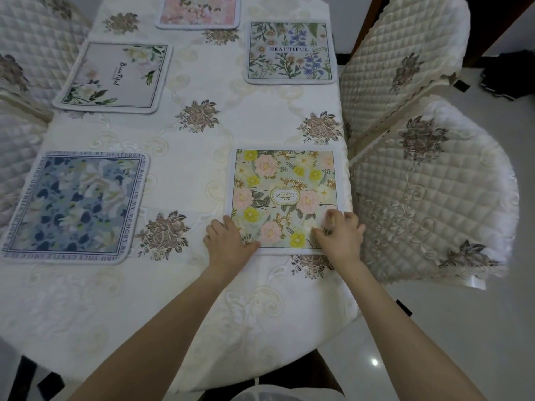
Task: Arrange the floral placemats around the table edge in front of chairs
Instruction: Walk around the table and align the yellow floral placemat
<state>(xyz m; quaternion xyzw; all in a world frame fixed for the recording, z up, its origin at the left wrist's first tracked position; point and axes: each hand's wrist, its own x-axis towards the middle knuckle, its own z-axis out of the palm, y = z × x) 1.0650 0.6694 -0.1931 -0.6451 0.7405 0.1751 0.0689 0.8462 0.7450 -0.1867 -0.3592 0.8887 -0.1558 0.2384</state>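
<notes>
A yellow and pink "GARDEN" placemat (285, 195) lies flat at the table's right edge, beside a quilted chair (428, 192). My left hand (227, 238) rests on its near left corner, thumb on the mat. My right hand (340, 233) presses its near right corner with fingers curled on the edge. A blue placemat (75, 206) lies at the left edge. A grey "Beautiful" placemat (115, 76) sits further back on the left. A green and blue "BEAUTIFUL" placemat (291, 52) is at the far right. A pink placemat (199, 10) lies at the far end.
The table wears a cream embroidered cloth (197, 134). Quilted chairs stand along the left side (31, 44) and a second one at the far right (402, 56). A glossy white floor (463, 328) runs along the right.
</notes>
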